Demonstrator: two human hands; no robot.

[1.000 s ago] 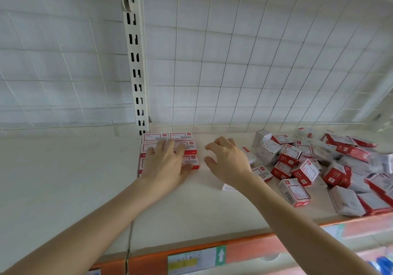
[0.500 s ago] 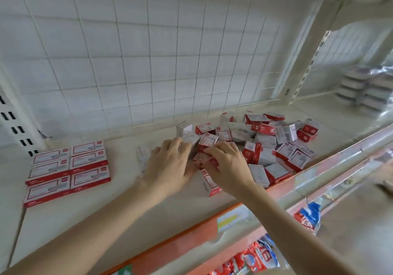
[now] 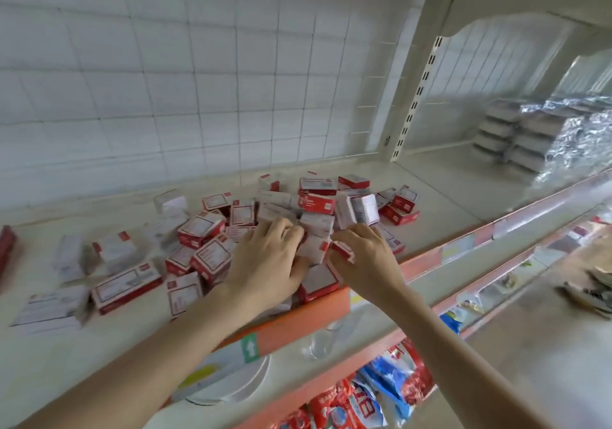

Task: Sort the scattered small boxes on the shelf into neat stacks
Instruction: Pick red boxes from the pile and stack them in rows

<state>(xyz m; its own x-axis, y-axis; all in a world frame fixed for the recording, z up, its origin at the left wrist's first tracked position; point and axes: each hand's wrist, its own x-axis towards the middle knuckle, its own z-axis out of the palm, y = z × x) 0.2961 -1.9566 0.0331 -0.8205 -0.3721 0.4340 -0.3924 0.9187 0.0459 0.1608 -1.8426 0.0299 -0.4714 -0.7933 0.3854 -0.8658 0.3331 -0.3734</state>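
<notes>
My left hand [image 3: 265,264] and right hand [image 3: 366,263] are both in the heap of small boxes [image 3: 281,223], which lies on the shelf [image 3: 440,203] from its middle out to the front edge.

My left hand grasps a pale box [image 3: 314,246], fingers curled over its top and thumb under it. Its long axis seems to run from 12 to 6 o'clock, but blur keeps me from being sure. At 3 o'clock of that box, just beside it, my right hand pinches a red-edged box [image 3: 342,250] in curled fingertips; only one end shows, pointing toward 9 o'clock.

The heap has no common heading. At 8 o'clock of my left hand a long flat box [image 3: 127,284] lies label up, its axis running 8 to 2 o'clock. Nearer my wrist another box [image 3: 183,292] points almost 12 to 6. At 12 o'clock of my right hand an upended box [image 3: 363,210] shows its barcode face.

An orange price strip [image 3: 291,321] runs along the shelf front. A wire grid [image 3: 231,80] backs the shelf, and foil-wrapped packs [image 3: 576,137] sit in the next bay at 2 o'clock.
</notes>
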